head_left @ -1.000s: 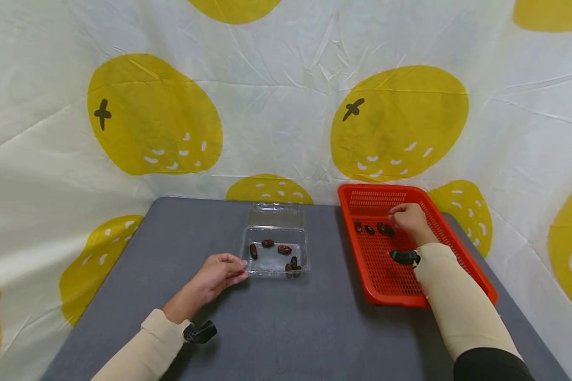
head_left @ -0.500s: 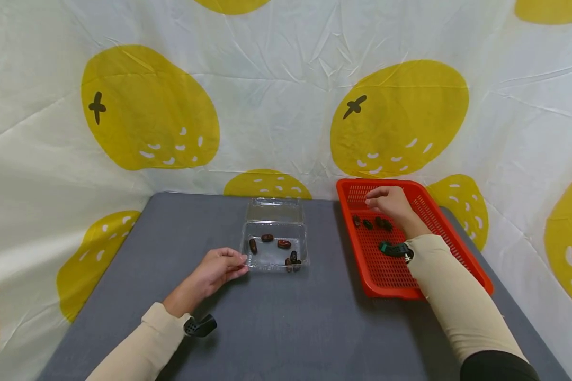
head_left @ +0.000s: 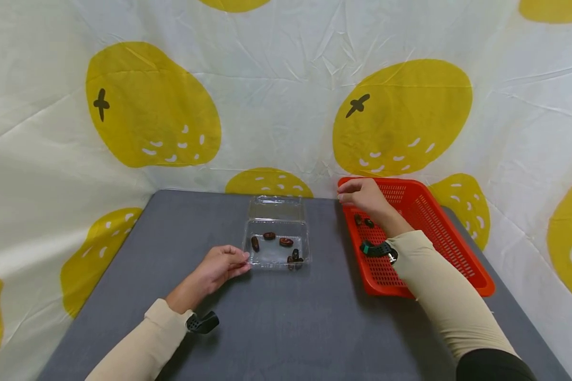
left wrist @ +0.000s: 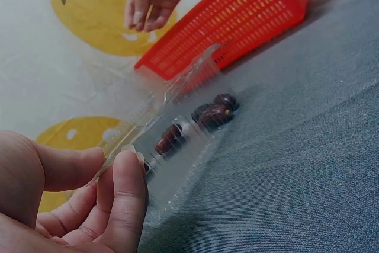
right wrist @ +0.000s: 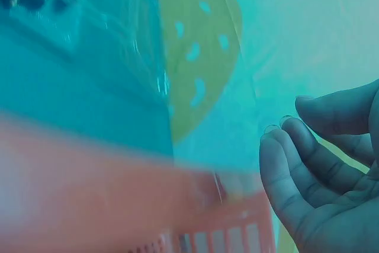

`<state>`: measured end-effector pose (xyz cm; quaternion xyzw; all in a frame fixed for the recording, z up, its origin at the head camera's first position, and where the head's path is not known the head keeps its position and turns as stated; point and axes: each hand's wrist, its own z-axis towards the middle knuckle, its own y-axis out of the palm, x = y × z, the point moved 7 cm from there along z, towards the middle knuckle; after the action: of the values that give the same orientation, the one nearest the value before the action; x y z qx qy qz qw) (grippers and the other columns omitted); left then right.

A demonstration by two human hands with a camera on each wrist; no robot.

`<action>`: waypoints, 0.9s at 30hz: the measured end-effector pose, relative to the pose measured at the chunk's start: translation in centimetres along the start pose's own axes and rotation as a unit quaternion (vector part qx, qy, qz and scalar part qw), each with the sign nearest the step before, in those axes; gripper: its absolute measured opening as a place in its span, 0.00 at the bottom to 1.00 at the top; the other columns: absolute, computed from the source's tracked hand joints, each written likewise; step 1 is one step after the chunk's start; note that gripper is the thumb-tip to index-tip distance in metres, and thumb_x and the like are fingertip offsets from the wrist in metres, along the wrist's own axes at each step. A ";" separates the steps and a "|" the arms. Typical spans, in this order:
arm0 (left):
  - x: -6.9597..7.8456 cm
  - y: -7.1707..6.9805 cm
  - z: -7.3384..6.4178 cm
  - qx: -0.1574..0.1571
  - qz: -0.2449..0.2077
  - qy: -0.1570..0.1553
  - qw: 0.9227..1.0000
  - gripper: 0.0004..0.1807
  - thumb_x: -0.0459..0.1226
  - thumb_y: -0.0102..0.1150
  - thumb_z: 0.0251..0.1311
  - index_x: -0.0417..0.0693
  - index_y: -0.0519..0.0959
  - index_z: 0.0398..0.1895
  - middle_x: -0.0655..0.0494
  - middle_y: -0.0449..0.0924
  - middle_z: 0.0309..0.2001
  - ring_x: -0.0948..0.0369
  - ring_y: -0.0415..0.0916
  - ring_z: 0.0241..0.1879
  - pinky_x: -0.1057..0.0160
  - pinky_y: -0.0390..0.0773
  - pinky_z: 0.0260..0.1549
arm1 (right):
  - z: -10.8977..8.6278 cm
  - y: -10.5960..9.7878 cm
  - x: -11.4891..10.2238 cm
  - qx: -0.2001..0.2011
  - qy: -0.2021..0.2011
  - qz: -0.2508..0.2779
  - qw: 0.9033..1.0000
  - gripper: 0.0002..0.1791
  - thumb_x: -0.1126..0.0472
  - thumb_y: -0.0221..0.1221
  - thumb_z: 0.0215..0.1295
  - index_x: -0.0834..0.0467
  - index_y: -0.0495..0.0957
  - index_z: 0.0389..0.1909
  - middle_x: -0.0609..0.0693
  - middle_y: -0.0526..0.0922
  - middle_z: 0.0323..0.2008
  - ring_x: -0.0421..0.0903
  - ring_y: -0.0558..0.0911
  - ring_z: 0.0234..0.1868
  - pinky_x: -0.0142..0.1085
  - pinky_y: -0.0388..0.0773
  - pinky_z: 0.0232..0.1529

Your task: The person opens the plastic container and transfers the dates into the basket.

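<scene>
The clear plastic clamshell box rests on the table with its lid hinged back, holding several brown dates. My left hand pinches the box's front left corner between thumb and fingers; the left wrist view shows thumb and fingertips on the thin rim. Above the left rim of the red plastic basket hovers my right hand, its fingers loosely bent, a gap showing and nothing visible in it. More dates lie in the basket, partly hidden by the right hand and forearm.
A grey table carries both containers, box in the middle and basket to the right. Behind and beside it hangs a white cloth with yellow fruit prints, close to the table's back edge.
My right hand has moved left, from low inside the basket to above its left rim. The left hand keeps its pinch on the box corner. The dates in the box look unmoved.
</scene>
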<state>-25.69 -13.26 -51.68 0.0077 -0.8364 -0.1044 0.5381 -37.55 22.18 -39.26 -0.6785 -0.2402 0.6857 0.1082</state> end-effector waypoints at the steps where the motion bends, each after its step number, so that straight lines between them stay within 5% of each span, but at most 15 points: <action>1: 0.0 0.0 0.0 0.001 0.001 -0.001 1.000 0.02 0.28 0.62 0.70 0.38 0.78 0.39 0.48 0.84 0.37 0.62 0.86 0.34 0.67 0.90 0.39 | 0.1 0.5 -0.3 -0.004 -0.005 0.002 1.000 0.17 0.66 0.61 0.73 0.70 0.80 0.58 0.65 0.81 0.58 0.38 0.87 0.41 0.52 0.85 0.62; 12: 0.1 -0.1 -0.2 0.004 0.000 -0.002 1.000 0.04 0.28 0.64 0.69 0.37 0.78 0.40 0.47 0.85 0.38 0.62 0.86 0.34 0.67 0.90 0.39 | 0.2 7.4 -2.6 -0.058 -0.032 -0.007 0.998 0.13 0.68 0.66 0.67 0.69 0.84 0.50 0.60 0.87 0.44 0.48 0.86 0.40 0.43 0.90 0.51; 27: 0.2 0.1 -0.2 0.007 -0.010 -0.010 1.000 0.03 0.28 0.63 0.70 0.38 0.78 0.39 0.47 0.85 0.37 0.62 0.86 0.33 0.67 0.90 0.38 | 0.3 18.6 -3.9 -0.167 -0.045 -0.064 0.983 0.15 0.67 0.68 0.63 0.66 0.85 0.50 0.57 0.89 0.41 0.43 0.84 0.35 0.32 0.83 0.36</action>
<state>-25.62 -13.25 -51.40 0.0192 -0.8422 -0.1038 0.5288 -34.32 4.27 -44.72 -0.6389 -0.3988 0.6573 0.0258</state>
